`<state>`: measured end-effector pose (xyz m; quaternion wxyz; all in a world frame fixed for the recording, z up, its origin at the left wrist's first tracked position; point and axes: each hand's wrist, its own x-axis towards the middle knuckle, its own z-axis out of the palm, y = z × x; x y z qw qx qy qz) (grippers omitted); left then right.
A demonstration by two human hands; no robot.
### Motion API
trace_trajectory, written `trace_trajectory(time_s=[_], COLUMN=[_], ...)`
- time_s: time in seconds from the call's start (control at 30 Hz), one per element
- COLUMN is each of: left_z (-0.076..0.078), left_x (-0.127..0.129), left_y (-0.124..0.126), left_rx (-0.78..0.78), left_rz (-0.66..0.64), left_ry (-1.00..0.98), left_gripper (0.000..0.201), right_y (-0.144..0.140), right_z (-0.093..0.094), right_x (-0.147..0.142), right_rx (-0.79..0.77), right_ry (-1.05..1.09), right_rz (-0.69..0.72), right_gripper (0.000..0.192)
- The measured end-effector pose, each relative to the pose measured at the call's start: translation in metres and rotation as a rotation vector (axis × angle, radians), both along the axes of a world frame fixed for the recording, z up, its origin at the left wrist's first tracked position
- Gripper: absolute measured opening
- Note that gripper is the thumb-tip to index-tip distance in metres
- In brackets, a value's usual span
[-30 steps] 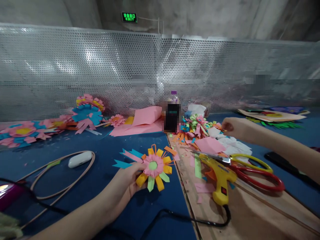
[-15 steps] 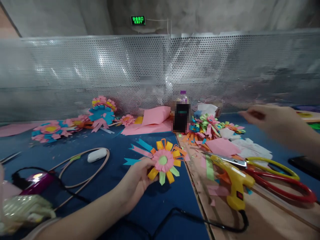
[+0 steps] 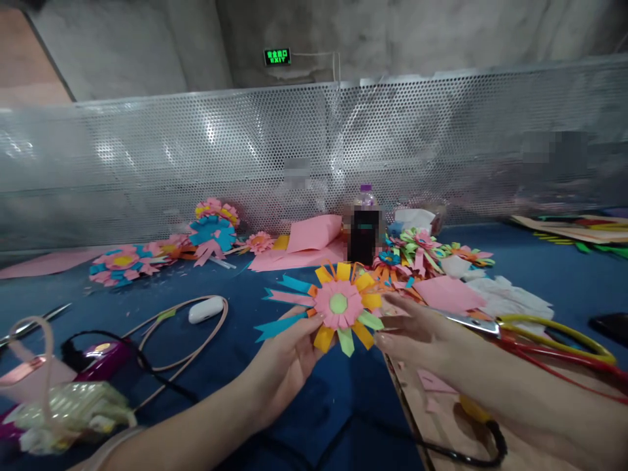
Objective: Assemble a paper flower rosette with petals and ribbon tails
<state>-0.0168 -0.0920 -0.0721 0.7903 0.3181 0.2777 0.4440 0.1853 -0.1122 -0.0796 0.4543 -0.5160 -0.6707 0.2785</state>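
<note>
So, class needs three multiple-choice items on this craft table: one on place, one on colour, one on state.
1. Where is the white earbud case?
A. inside the tan cord loop
B. on the wooden board
C. beside the scissors

2. What colour is the centre of the held paper flower?
A. blue
B. green
C. red

3. How is the flower held?
A. lying flat
B. left hand alone
C. between both hands, right hand too

A: the loop surrounds it. B: green centre on pink. C: both hands' fingers meet its edges.
</note>
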Motion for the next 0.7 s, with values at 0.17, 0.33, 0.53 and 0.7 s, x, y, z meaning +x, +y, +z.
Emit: trace_trajectory(time_s=[0.17,0.33,0.53,0.7], left_z=[0.002,0.000,-0.012,-0.011], left_x=[-0.002,-0.012,-0.012,-0.019], left_y=[-0.007,-0.007,0.019,0.037], left_rx=[0.218,0.447,0.292,0.246], left_rz=[0.037,0.023,0.176,0.273], left_ry=[0.214,0.412,0.369,0.301], left_gripper=[0.025,0.050,0.040,0.037], right_y=[0.009,0.025,0.034,0.038], right_z=[0.017,0.030,0.044,0.058], right_x=[-0.029,-0.013,0.019,0.020], right_rx=[-0.380,-0.332,-0.269,-0.272], right_ry=[0.354,0.408,0.226,0.037], right_rz=[0.158,0.156,0.089,0.127], right_gripper=[0.034,0.025,0.013,0.016])
